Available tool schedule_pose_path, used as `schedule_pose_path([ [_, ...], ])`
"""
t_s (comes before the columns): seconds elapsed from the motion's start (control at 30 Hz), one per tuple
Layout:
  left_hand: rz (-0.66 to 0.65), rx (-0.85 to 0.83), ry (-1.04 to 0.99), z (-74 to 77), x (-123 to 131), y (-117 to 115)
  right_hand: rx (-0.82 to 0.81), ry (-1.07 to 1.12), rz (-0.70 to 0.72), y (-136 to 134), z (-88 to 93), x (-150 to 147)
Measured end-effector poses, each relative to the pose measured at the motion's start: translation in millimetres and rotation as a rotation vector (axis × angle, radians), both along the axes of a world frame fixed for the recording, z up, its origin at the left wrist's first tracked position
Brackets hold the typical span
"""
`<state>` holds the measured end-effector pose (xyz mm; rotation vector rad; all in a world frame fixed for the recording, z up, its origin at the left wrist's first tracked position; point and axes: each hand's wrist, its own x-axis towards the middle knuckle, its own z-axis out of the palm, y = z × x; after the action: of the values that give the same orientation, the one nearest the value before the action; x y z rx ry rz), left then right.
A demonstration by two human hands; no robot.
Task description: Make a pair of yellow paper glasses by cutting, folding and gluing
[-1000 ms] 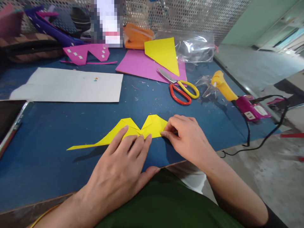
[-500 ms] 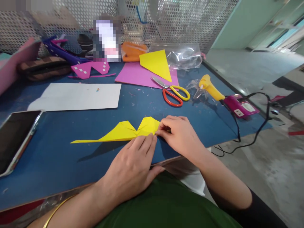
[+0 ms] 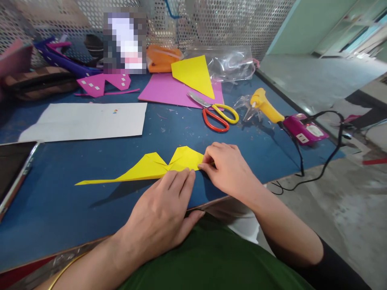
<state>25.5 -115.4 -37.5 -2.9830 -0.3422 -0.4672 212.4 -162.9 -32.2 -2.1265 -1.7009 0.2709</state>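
A yellow folded cutout (image 3: 151, 166), paper or thin foam, lies near the table's front edge; it has two peaks and a long thin strip reaching left. Flat along its lower edge rest the fingertips of my left hand (image 3: 165, 205), with the thumb apart at the table edge. At the cutout's right end, my right hand (image 3: 226, 169) pinches it between thumb and fingers, which hide that end. Beyond my hands lie scissors (image 3: 216, 119) with one red and one yellow handle.
A yellow glue gun (image 3: 266, 106) and a magenta power socket box (image 3: 305, 129) with black cables lie at the right. Behind are a purple sheet (image 3: 160, 89), a yellow sheet (image 3: 193, 74) and pink cutout (image 3: 93, 84). White paper (image 3: 84, 121) and a phone (image 3: 15, 165) lie left.
The view has shifted slightly to the right. My right hand keeps its pinch on the cutout's right end, while my left fingertips sit slightly farther from it.
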Motion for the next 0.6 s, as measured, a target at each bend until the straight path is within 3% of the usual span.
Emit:
schedule_pose_path([
  [0.33,0.044,0.062,0.052,-1.6,7,-4,0.086,0.1,-0.034,-14,-5.7,14],
  [0.6,0.037,0.074,0.031,-3.5,6,-3,0.053,0.101,-0.1,-10,-1.9,15],
])
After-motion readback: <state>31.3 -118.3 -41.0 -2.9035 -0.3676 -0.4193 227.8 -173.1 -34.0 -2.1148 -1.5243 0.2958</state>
